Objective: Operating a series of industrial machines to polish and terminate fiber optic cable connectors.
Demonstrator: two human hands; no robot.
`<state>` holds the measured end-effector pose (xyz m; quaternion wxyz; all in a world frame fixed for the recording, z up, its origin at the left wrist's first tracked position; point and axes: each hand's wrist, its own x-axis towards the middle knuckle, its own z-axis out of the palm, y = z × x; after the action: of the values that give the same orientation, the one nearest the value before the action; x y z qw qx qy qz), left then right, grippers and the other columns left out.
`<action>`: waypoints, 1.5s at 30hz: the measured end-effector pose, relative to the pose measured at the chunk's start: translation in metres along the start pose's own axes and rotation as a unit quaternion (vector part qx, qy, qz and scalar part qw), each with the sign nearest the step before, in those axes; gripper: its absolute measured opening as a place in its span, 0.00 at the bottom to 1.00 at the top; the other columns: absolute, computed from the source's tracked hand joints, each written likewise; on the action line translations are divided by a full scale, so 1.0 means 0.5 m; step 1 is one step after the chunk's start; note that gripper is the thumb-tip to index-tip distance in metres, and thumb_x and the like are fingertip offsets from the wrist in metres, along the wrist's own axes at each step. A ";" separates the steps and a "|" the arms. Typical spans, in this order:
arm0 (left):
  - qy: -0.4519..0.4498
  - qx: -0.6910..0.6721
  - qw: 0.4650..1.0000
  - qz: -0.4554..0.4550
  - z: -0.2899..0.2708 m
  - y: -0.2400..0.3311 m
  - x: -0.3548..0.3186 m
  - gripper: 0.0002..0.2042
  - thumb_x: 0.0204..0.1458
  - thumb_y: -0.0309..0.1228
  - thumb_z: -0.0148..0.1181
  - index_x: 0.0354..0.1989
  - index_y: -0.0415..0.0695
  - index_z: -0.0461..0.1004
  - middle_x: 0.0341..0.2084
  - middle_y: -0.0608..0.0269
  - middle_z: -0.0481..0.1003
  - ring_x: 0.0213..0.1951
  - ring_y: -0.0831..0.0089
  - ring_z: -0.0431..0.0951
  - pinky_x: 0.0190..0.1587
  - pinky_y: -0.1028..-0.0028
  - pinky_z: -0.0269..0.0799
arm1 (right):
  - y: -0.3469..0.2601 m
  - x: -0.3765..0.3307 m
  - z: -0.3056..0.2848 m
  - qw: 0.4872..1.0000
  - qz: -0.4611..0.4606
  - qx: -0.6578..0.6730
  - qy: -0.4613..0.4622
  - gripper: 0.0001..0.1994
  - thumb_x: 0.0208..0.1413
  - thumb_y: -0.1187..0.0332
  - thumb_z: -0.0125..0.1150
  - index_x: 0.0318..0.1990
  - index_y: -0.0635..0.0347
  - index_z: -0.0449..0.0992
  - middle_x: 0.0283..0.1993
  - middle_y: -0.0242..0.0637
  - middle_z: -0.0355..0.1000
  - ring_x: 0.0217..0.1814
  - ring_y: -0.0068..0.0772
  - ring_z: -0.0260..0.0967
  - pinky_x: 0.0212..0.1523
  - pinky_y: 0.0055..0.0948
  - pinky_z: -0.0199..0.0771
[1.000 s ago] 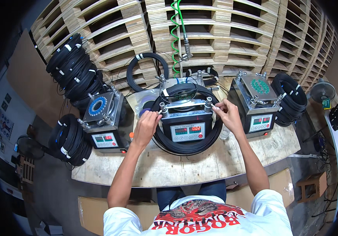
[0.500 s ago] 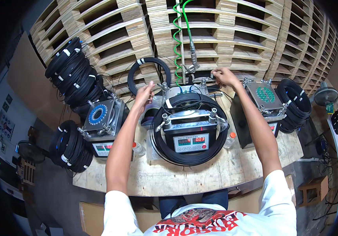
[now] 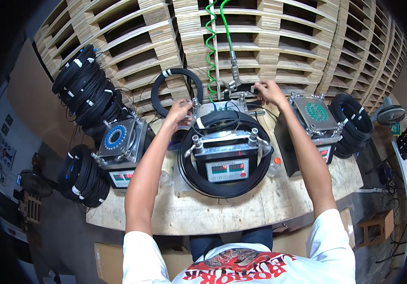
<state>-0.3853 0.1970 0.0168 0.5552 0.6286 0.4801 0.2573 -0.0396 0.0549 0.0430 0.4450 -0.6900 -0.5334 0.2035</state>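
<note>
A press-like test machine [image 3: 227, 170] with a red-digit display stands mid-table. A coil of black cable [image 3: 184, 173] is looped round its front, with a white tie at its upper left. At the machine's back left corner, my left hand [image 3: 179, 112] has its fingers curled against a metal clamp lever [image 3: 195, 102]. Beyond the back right corner, my right hand [image 3: 268, 92] is closed, fingertips pinched at the lever of another clamp [image 3: 242, 96]. My fingers partly hide both levers. Another black cable coil [image 3: 157, 94] leans upright behind my left hand.
Similar machines stand at left [image 3: 114, 138] and right [image 3: 318, 113], with stacked black coils [image 3: 82, 87] and more coils [image 3: 353, 125] beside them. A green air hose [image 3: 227, 23] hangs behind. Wooden pallets [image 3: 288, 28] line the back. An orange-capped bottle [image 3: 275, 168] stands right of centre.
My left hand has moved right onto the machine's back left clamp. My right hand stays at the back right, its fingers slightly shifted. The digits on the middle display differ.
</note>
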 end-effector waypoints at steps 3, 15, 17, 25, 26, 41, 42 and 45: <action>-0.020 -0.018 1.000 -0.006 0.004 0.023 -0.056 0.32 0.62 0.53 0.51 0.70 0.51 0.55 0.38 0.58 0.73 0.27 0.67 0.80 0.26 0.71 0.80 | 0.000 -0.064 -0.010 0.996 0.026 0.058 -0.058 0.24 0.67 0.47 0.48 0.46 0.61 0.77 0.22 0.36 0.74 0.19 0.28 0.73 0.17 0.27 0.71; 0.183 0.071 0.974 0.113 0.116 -0.017 -0.025 0.37 0.62 0.60 0.38 0.66 0.40 0.63 0.61 0.42 0.69 0.64 0.49 0.66 0.66 0.60 0.58 | 0.010 -0.068 0.165 0.996 -0.011 0.002 0.093 0.39 0.67 0.36 0.31 0.47 0.68 0.78 0.51 0.54 0.76 0.58 0.46 0.71 0.61 0.36 0.64; 0.181 0.042 0.977 0.102 0.093 -0.023 -0.028 0.36 0.63 0.60 0.37 0.65 0.40 0.64 0.60 0.42 0.69 0.64 0.49 0.67 0.66 0.59 0.58 | -0.004 -0.078 0.185 0.993 -0.024 0.020 0.118 0.39 0.68 0.37 0.31 0.47 0.68 0.78 0.49 0.55 0.77 0.57 0.47 0.72 0.61 0.37 0.65; 0.145 -0.168 0.967 0.126 0.119 -0.050 -0.027 0.24 0.65 0.41 0.49 0.62 0.37 0.64 0.34 0.60 0.75 0.29 0.76 0.70 0.35 0.76 0.68 | 0.023 -0.092 0.160 0.988 -0.035 0.017 0.147 0.30 0.69 0.48 0.31 0.47 0.64 0.77 0.51 0.56 0.75 0.57 0.60 0.69 0.58 0.47 0.67; 0.151 -0.165 0.967 0.126 0.100 -0.062 -0.010 0.24 0.65 0.41 0.49 0.62 0.37 0.64 0.34 0.60 0.75 0.29 0.76 0.70 0.35 0.76 0.68 | 0.015 -0.096 0.171 0.987 -0.050 0.023 0.152 0.27 0.69 0.51 0.32 0.47 0.64 0.76 0.52 0.57 0.74 0.57 0.61 0.69 0.58 0.48 0.67; 0.208 0.098 0.963 0.142 0.116 -0.009 -0.079 0.34 0.60 0.53 0.47 0.69 0.43 0.59 0.60 0.38 0.69 0.62 0.45 0.68 0.64 0.61 0.60 | 0.015 -0.105 0.173 0.983 -0.053 0.098 0.145 0.22 0.66 0.55 0.41 0.49 0.64 0.76 0.48 0.55 0.76 0.54 0.57 0.73 0.55 0.43 0.69; 0.212 0.100 0.962 0.142 0.102 -0.015 -0.073 0.34 0.60 0.53 0.47 0.69 0.43 0.59 0.60 0.38 0.69 0.62 0.45 0.68 0.64 0.61 0.60 | 0.004 -0.109 0.177 0.980 -0.062 0.115 0.151 0.22 0.66 0.55 0.41 0.49 0.64 0.75 0.49 0.54 0.76 0.55 0.57 0.72 0.56 0.43 0.69; 0.157 0.016 0.981 0.116 0.086 -0.024 -0.049 0.36 0.61 0.54 0.45 0.72 0.44 0.53 0.63 0.36 0.65 0.65 0.46 0.65 0.66 0.61 0.57 | -0.012 -0.106 0.180 0.984 -0.054 0.096 0.138 0.23 0.66 0.54 0.39 0.50 0.64 0.73 0.51 0.55 0.75 0.56 0.58 0.71 0.57 0.44 0.67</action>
<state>-0.3620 0.1550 -0.0001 0.4288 0.6409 0.4891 0.4076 -0.1295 0.0420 -0.0090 0.5883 -0.6361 -0.4814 0.1326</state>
